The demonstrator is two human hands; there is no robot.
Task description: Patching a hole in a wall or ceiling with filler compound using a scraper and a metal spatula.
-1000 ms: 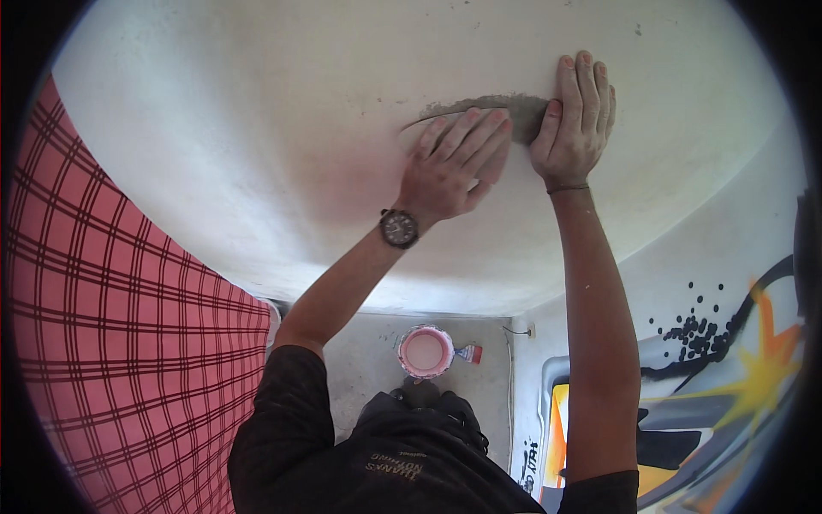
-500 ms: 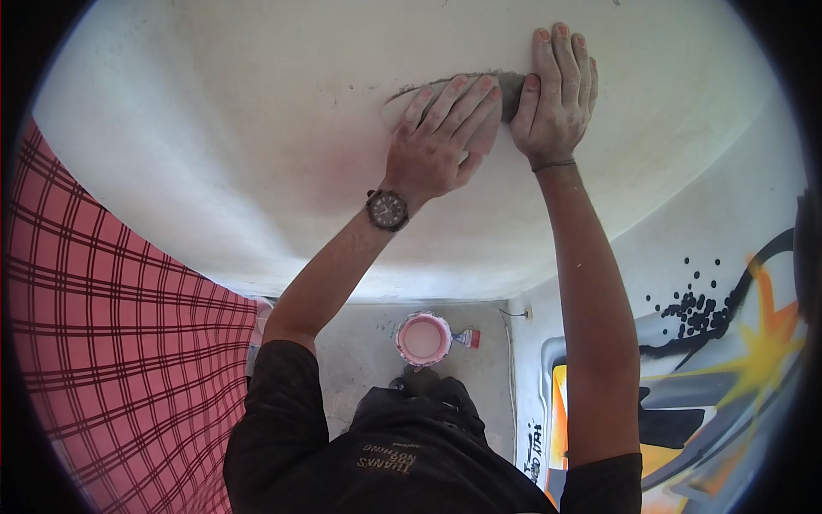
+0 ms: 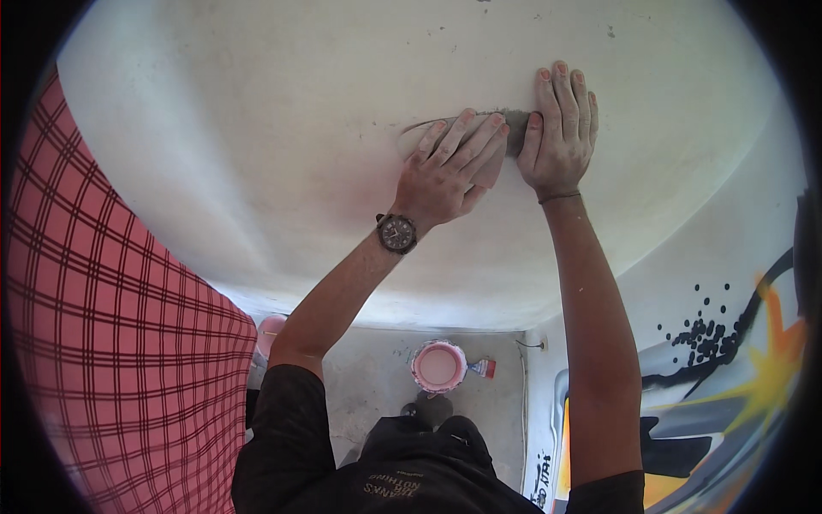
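My left hand (image 3: pixel 437 176), with a dark watch (image 3: pixel 396 233) on its wrist, presses a thin, pale sheet of sandpaper (image 3: pixel 490 170) against the whitish wall (image 3: pixel 300 171). The sheet shows past the edge of the fingers, and the palm hides the rest of it. Beside those fingertips is a dark grey, dusty patch (image 3: pixel 516 130), with a thin dark curved line running left from it. Just right of the patch, my right hand (image 3: pixel 561 137) lies flat on the wall, fingers stretched upward and holding nothing. Pale dust coats the fingers of both hands.
On the floor below stands a bucket (image 3: pixel 439 367) of pink paint, with a paintbrush (image 3: pixel 483 368) beside it. Another pink container (image 3: pixel 271 332) is partly hidden near my left elbow. Red checked fabric (image 3: pixel 128 300) hangs at left; a wall with painted graffiti (image 3: pixel 719 385) rises at right.
The view has shifted, so the wall, both hands and the bucket appear lower and slightly farther right. My hands keep nearly the same places on the wall, the left still on the sheet.
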